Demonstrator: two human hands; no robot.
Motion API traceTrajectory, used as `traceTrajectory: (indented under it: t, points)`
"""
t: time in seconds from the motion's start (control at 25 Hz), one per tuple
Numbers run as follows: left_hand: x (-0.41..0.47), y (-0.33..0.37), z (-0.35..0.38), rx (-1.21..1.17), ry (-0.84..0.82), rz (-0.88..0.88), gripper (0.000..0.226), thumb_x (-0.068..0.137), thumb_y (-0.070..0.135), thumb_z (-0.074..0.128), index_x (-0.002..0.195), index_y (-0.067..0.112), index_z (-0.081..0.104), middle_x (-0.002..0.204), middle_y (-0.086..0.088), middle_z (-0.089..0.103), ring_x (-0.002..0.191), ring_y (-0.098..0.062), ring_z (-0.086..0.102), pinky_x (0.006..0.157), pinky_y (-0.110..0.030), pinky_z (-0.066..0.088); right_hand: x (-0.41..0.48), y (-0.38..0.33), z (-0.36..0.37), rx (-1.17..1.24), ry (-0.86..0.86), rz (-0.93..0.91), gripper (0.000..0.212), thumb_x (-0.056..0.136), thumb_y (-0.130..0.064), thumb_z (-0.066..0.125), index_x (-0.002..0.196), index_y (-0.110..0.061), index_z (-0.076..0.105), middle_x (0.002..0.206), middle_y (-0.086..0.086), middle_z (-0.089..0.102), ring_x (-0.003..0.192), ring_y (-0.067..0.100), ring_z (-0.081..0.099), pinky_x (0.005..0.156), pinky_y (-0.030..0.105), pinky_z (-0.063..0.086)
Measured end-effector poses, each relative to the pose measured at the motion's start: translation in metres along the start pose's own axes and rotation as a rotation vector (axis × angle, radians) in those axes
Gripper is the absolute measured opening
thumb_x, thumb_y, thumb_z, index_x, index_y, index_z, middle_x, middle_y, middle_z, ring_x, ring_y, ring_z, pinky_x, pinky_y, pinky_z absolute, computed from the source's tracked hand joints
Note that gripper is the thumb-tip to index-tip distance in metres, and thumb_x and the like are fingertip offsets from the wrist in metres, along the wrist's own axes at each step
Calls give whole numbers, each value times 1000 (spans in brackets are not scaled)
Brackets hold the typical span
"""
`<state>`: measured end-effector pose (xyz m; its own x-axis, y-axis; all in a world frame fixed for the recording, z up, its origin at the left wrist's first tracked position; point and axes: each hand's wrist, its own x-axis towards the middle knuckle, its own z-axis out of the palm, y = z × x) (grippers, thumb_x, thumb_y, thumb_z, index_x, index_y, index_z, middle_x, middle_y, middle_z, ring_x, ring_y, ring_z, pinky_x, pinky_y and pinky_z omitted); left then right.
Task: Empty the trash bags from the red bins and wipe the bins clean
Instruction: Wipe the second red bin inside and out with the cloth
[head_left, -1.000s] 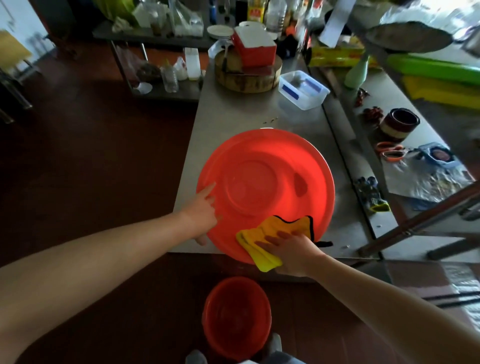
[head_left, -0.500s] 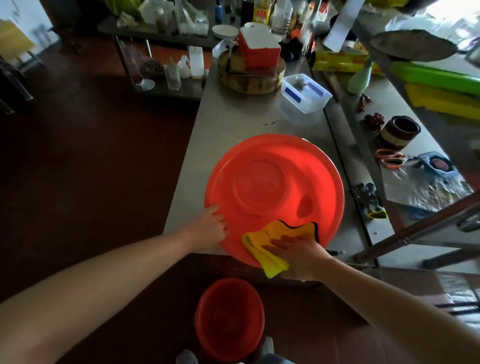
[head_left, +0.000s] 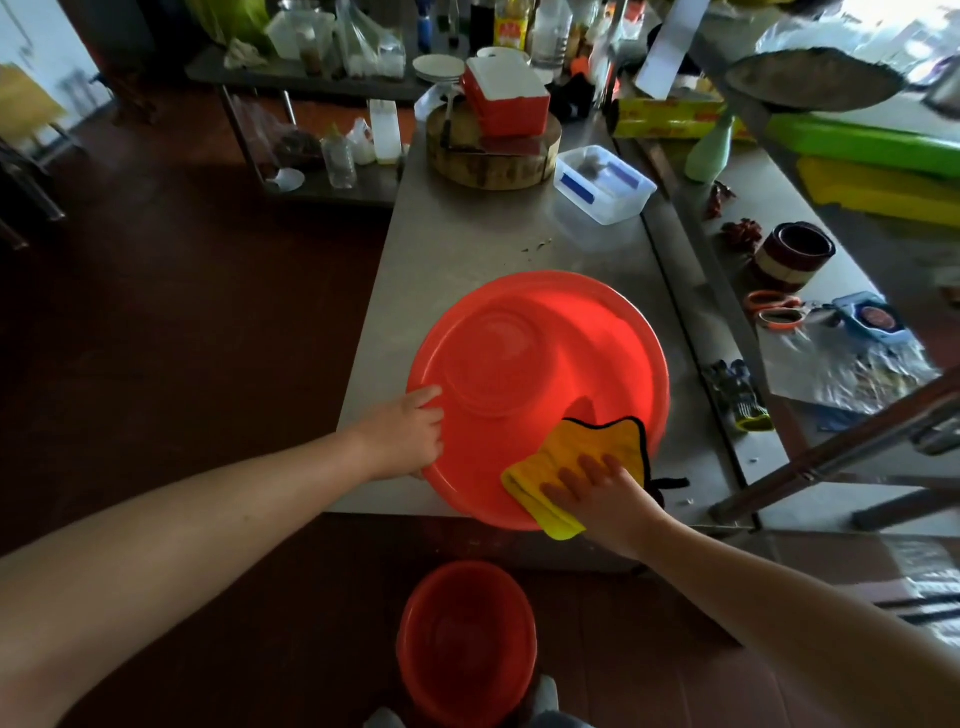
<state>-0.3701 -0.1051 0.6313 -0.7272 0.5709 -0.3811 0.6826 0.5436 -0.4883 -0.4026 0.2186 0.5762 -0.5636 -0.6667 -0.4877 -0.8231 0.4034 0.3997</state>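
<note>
Now, left hand (head_left: 410, 436): grips rim of red bin (head_left: 545, 364)
Right hand (head_left: 597, 491): presses yellow cloth (head_left: 597, 447) against bin, fingers flat
Steel table (head_left: 467, 249): bears bin

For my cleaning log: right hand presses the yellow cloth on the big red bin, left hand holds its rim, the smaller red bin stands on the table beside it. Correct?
No: the head view shows the smaller red bin on the floor, below the table edge. The right hand, yellow cloth, big red bin and left hand are as stated.
</note>
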Motion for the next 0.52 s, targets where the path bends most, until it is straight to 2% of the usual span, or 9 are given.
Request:
traceTrajectory:
  t: [0.08, 0.2, 0.28, 0.36, 0.44, 0.52]
  points:
    - [-1, 2, 1, -37, -29, -42, 46, 98, 50, 52, 126, 15, 63, 125, -4, 66, 126, -28, 51, 122, -55, 10, 2, 0, -5, -26, 73, -19, 79, 49, -38, 88, 125, -35, 67, 110, -4, 72, 96, 28, 69, 80, 44, 57]
    - [2, 19, 7, -74, -109, -130, 46, 97, 43, 57, 132, 12, 61, 130, -11, 64, 128, -34, 51, 121, -60, 11, 6, 7, -2, -36, 216, -60, 79, 46, -40, 90, 121, -34, 69, 103, -5, 72, 89, 24, 70, 78, 41, 58]
    - [10, 35, 12, -134, -158, -195, 45, 99, 37, 54, 137, 14, 56, 134, -15, 60, 129, -36, 50, 119, -58, 17, 9, 8, -5, -26, 194, -72, 83, 53, -44, 89, 131, -33, 62, 113, -3, 70, 99, 27, 69, 86, 45, 56]
    - [17, 46, 13, -191, -136, -220, 35, 102, 25, 46, 133, 14, 58, 130, -15, 64, 124, -37, 55, 116, -53, 25, 19, 8, -9, 89, 87, -99, 85, 72, -47, 79, 147, -34, 43, 134, 0, 60, 119, 31, 59, 100, 49, 47]
    - [22, 54, 12, -177, -14, -188, 27, 99, 20, 46, 115, 15, 67, 113, -11, 72, 107, -33, 65, 109, -49, 37, 32, 4, -11, 285, -25, -63, 82, 86, -61, 61, 155, -38, 24, 150, 1, 46, 134, 32, 45, 107, 50, 37]
    - [25, 60, 9, -125, 37, -148, 24, 89, 41, 62, 89, 20, 74, 84, -3, 76, 78, -25, 71, 92, -39, 51, 48, -5, -15, 437, -144, 24, 88, 84, -84, 36, 158, -41, 11, 162, -1, 28, 147, 31, 28, 112, 54, 26]
